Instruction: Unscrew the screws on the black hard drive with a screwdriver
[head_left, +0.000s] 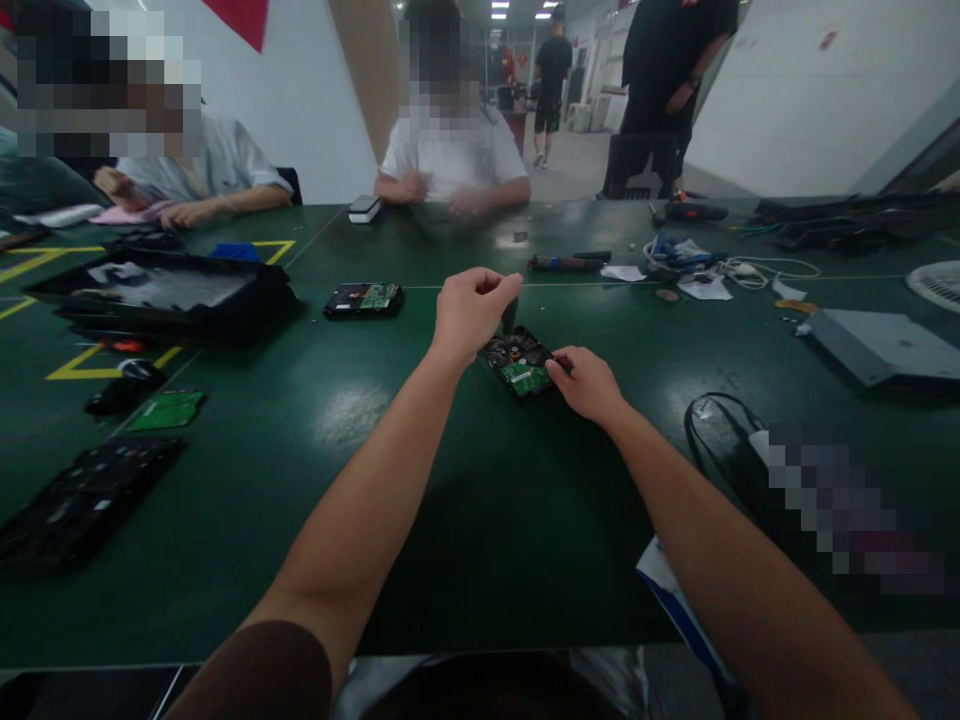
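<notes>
A hard drive (525,378) with a green circuit board showing lies tilted at an angle on the green table. My right hand (589,385) is closed on its right edge, thumb and fingers pinching the corner. Over its far left part, my left hand (472,312) is closed in a pinch around a dark upright screwdriver (510,318), most of it hidden by the fingers. The screwdriver points down at the drive; its tip is too small to make out. Another hard drive (364,300) lies apart, to the left of my left hand.
At left are a black tray (172,290), a loose green circuit board (165,410) and a black drive-like part (82,505). To the right lie tangled cables (686,252), a grey metal box (885,345) and a black strap (697,425). People sit across the table.
</notes>
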